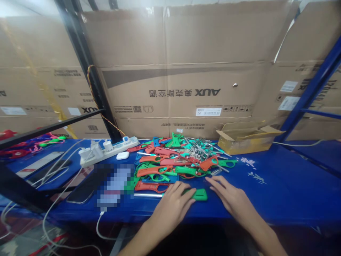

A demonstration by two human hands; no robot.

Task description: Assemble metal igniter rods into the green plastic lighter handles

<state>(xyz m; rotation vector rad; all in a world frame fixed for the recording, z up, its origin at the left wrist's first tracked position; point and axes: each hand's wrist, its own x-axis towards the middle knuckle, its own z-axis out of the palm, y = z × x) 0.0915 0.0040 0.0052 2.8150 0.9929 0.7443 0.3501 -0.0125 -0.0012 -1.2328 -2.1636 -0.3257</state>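
Note:
My left hand point(177, 200) is closed over a green lighter point(200, 195) at the front edge of the blue table. The lighter's green end shows to the right of my fingers, and a metal tube points left from under the hand. To the right, my right hand point(222, 190) has its fingers apart, fingertips near small metal parts at the pile's edge, with nothing seen in it. Behind both hands lies a pile of orange, red, green and blue lighter bodies point(154, 171), with a tangle of wires and teal parts point(198, 149) on its right side.
An open cardboard box point(247, 142) stands at the back right, near small pink pieces point(246, 161) and thin pins point(257, 177). At left are a power strip point(114, 151), phones, cables and a white earphone case point(123, 155). Black rack posts rise at left.

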